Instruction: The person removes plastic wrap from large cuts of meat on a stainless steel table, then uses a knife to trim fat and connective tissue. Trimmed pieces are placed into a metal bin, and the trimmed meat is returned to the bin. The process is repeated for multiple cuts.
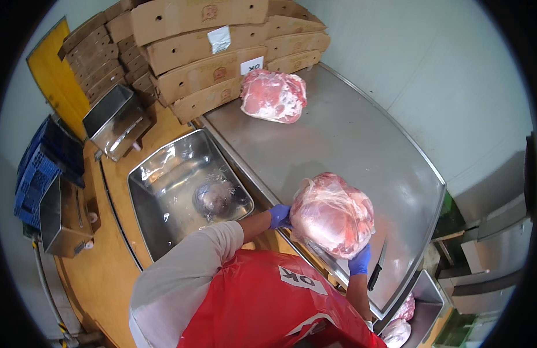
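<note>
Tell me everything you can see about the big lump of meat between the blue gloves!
The big lump of meat is bulky and roundish, pink and red with pale patches. Shiny, wrinkled, see-through film, plastic by its look, clings over it. The gloved left grip holds its left side, the right grip its lower right. It's at the near edge of the metal table; I can't tell if it's lifted.
</note>
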Demonstrator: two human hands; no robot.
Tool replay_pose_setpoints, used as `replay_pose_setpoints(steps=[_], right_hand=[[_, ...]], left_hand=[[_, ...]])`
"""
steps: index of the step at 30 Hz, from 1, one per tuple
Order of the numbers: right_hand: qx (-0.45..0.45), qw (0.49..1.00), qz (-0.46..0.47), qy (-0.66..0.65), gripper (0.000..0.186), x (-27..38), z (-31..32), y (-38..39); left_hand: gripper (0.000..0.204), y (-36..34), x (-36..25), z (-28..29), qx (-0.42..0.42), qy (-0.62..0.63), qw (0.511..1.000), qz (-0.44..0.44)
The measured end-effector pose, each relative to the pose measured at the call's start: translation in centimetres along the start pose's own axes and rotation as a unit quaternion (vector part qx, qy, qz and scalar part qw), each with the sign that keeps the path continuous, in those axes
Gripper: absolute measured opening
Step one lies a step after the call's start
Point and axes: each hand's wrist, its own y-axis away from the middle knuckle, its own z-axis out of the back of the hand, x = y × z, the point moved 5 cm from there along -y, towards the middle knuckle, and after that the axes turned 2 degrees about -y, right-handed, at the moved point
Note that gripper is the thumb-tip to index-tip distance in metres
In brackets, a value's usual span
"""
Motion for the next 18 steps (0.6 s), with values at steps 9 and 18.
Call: replay_pose_setpoints(steps=[9,18], right_hand=[[0.093,0.641,0.237,0.724,0.054,-0.3,-1.7,1.5],[0.145,0.979,0.122,0.077,0.047,0.9,-3.7,-0.4]], left_hand=[[0.044,-1.5,-1.1,-2.7,0.026,0.138,0.989,-0.046],[0.029,-0.9,4.7,-0.7,-0.047,0.107,0.993,-0.002]])
